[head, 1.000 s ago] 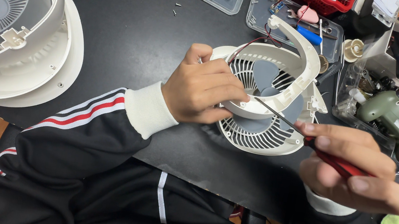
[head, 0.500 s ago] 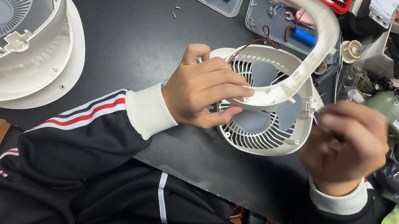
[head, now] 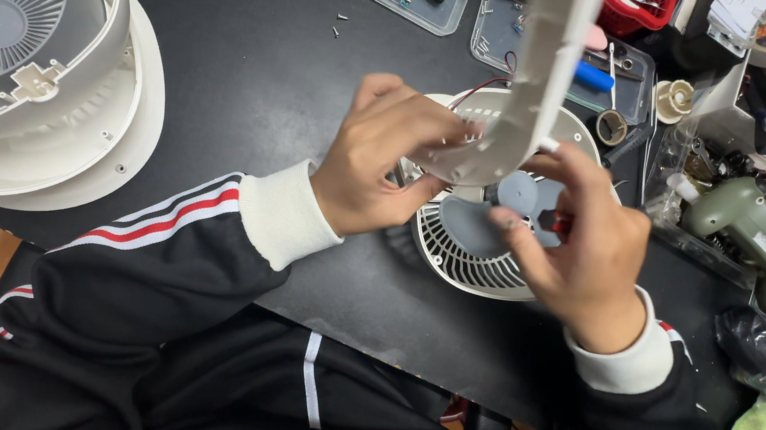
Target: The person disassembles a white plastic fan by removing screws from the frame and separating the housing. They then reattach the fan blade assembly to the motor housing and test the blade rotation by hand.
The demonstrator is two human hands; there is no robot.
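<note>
Big fan shells (head: 27, 91) stacked at upper left. At centre, left hand (head: 381, 159) clamped on lower end of white bracket (head: 540, 77), long axis running up toward top edge. Right hand (head: 581, 245), fingers curled, grip unclear, over small fan (head: 469, 248) just below bracket.

Two hands at a small white fan

The left hand (head: 381, 159) grips the white curved bracket (head: 534, 86) rising above the fan (head: 474, 249); the right hand (head: 584, 255) touches its grey blades (head: 518, 193).
</note>
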